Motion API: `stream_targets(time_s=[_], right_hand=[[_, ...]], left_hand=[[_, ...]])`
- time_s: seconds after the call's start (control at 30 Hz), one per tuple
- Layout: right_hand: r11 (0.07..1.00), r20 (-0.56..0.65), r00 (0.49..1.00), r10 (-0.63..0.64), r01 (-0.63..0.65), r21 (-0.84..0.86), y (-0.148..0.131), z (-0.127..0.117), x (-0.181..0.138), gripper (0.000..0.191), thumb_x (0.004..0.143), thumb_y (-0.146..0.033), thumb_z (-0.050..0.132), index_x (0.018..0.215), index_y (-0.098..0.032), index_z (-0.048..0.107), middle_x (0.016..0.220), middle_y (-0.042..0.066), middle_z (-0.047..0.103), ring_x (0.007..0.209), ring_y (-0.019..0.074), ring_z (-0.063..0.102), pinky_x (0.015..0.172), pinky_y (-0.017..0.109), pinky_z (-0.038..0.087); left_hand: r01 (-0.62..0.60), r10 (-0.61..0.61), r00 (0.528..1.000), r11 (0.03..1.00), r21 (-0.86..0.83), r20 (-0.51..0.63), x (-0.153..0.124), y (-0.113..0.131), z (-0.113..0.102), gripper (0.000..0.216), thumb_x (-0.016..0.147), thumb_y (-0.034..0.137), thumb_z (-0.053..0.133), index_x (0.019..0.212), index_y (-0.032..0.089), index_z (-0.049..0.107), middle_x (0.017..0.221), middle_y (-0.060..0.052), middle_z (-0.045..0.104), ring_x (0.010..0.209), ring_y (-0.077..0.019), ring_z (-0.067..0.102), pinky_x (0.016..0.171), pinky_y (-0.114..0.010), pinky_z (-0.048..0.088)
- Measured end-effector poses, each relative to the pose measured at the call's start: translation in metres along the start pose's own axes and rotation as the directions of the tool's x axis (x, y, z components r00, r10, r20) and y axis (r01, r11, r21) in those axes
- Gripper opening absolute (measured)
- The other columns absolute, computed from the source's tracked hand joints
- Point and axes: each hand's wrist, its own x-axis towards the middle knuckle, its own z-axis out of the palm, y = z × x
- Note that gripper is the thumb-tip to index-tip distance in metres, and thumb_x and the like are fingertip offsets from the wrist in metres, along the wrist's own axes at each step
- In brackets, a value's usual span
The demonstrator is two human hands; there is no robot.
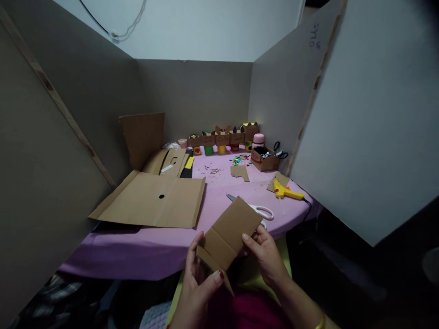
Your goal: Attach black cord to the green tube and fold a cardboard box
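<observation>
A folded piece of brown cardboard (236, 224), creased across into panels, is held in front of me at the table's front edge. My left hand (199, 278) grips its lower left end, where a narrow flap bends up; the thumb lies along that flap. My right hand (265, 256) pinches the right edge, thumb on top and fingers underneath. Just behind the cardboard lie scissors with white handles (264, 211), partly covered by it. A cut cardboard scrap (240, 172) with a notched edge rests farther back.
A large opened cardboard sheet (147, 198) covers the table's left side. On the right are a yellow glue gun (288, 191) and a cardboard box (264, 160) of tools. Several cardboard animal figures (222, 139) stand at the back. Partition walls (195, 91) enclose the pink-covered table (137, 256).
</observation>
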Motion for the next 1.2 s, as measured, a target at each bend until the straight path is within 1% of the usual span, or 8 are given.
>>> stream_targets(time_s=[0.17, 0.27, 0.4, 0.47, 0.57, 0.67, 1.0, 1.2], right_hand=[[0.999, -0.087, 0.996, -0.023, 0.021, -0.024, -0.003, -0.004, 0.003, 0.044, 0.071, -0.029, 0.067, 0.112, -0.024, 0.05, 0.077, -0.001, 0.065, 0.061, 0.0128, 0.056, 0.05, 0.021, 0.042], [0.995, -0.158, 0.984, -0.087, 0.078, -0.057, -0.007, -0.009, 0.009, 0.047, 0.07, -0.027, 0.067, 0.114, -0.025, 0.049, 0.093, 0.002, 0.065, 0.082, 0.0159, 0.059, 0.065, 0.024, 0.046], [0.978, -0.14, 0.977, -0.163, 0.142, -0.151, -0.01, -0.015, 0.014, 0.043, 0.069, -0.027, 0.068, 0.11, -0.024, 0.054, 0.115, 0.004, 0.057, 0.105, 0.0197, 0.051, 0.084, 0.028, 0.043], [0.971, -0.097, 0.982, -0.159, 0.138, -0.195, -0.01, -0.017, 0.015, 0.035, 0.07, -0.027, 0.067, 0.103, -0.021, 0.058, 0.108, 0.004, 0.061, 0.098, 0.0199, 0.054, 0.08, 0.028, 0.044], [0.973, -0.034, 0.993, -0.114, 0.105, -0.206, -0.012, -0.022, 0.014, 0.018, 0.07, -0.028, 0.068, 0.083, -0.019, 0.06, 0.081, 0.0, 0.065, 0.075, 0.0163, 0.057, 0.066, 0.025, 0.046], [0.98, -0.012, 0.998, -0.065, 0.062, -0.19, -0.015, -0.024, 0.012, 0.017, 0.067, -0.028, 0.07, 0.075, -0.019, 0.057, 0.069, -0.003, 0.062, 0.063, 0.0129, 0.054, 0.057, 0.021, 0.044], [0.993, -0.057, 0.996, -0.063, 0.058, -0.101, -0.013, -0.016, 0.006, 0.024, 0.067, -0.029, 0.071, 0.085, -0.02, 0.058, 0.081, 0.0, 0.066, 0.071, 0.0159, 0.059, 0.064, 0.025, 0.048], [0.974, -0.078, 0.987, -0.142, 0.125, -0.189, -0.011, -0.013, 0.002, 0.02, 0.071, -0.028, 0.067, 0.088, -0.02, 0.058, 0.086, 0.002, 0.066, 0.079, 0.0183, 0.059, 0.071, 0.029, 0.048]], left_hand=[[-0.079, 0.076, 0.997, 0.991, 0.111, 0.026, 0.003, 0.003, -0.002, 0.086, 0.056, 0.029, 0.075, 0.129, 0.028, 0.029, 0.12, -0.01, 0.055, 0.111, -0.0314, 0.05, 0.092, -0.039, 0.04], [-0.12, 0.115, 0.993, 0.973, 0.195, 0.041, 0.004, 0.003, -0.006, 0.087, 0.057, 0.028, 0.075, 0.129, 0.029, 0.027, 0.124, -0.011, 0.051, 0.113, -0.0311, 0.048, 0.093, -0.039, 0.039], [-0.147, 0.128, 0.988, 0.954, 0.26, 0.089, 0.003, 0.0, -0.009, 0.086, 0.056, 0.03, 0.075, 0.129, 0.025, 0.03, 0.127, -0.013, 0.048, 0.114, -0.0326, 0.047, 0.094, -0.039, 0.038], [-0.154, 0.134, 0.987, 0.949, 0.274, 0.089, 0.002, -0.001, -0.01, 0.09, 0.055, 0.031, 0.076, 0.131, 0.025, 0.029, 0.129, -0.013, 0.046, 0.116, -0.0329, 0.045, 0.095, -0.039, 0.037], [-0.124, 0.106, 0.99, 0.969, 0.216, 0.092, 0.002, 0.002, -0.01, 0.104, 0.053, 0.033, 0.077, 0.137, 0.032, 0.015, 0.132, -0.011, 0.044, 0.118, -0.0325, 0.044, 0.094, -0.04, 0.038], [-0.062, 0.047, 0.992, 0.989, 0.137, 0.114, 0.001, 0.008, -0.008, 0.105, 0.053, 0.035, 0.077, 0.137, 0.032, 0.014, 0.135, -0.011, 0.042, 0.118, -0.033, 0.044, 0.093, -0.04, 0.039], [-0.001, -0.004, 0.994, 0.999, 0.045, 0.109, -0.003, 0.011, -0.003, 0.106, 0.051, 0.034, 0.079, 0.137, 0.03, 0.019, 0.134, -0.012, 0.045, 0.118, -0.034, 0.043, 0.095, -0.041, 0.038], [-0.016, 0.007, 0.993, 0.997, 0.076, 0.115, -0.003, 0.008, -0.005, 0.106, 0.051, 0.035, 0.079, 0.137, 0.03, 0.017, 0.136, -0.013, 0.042, 0.12, -0.0336, 0.042, 0.094, -0.04, 0.039]])
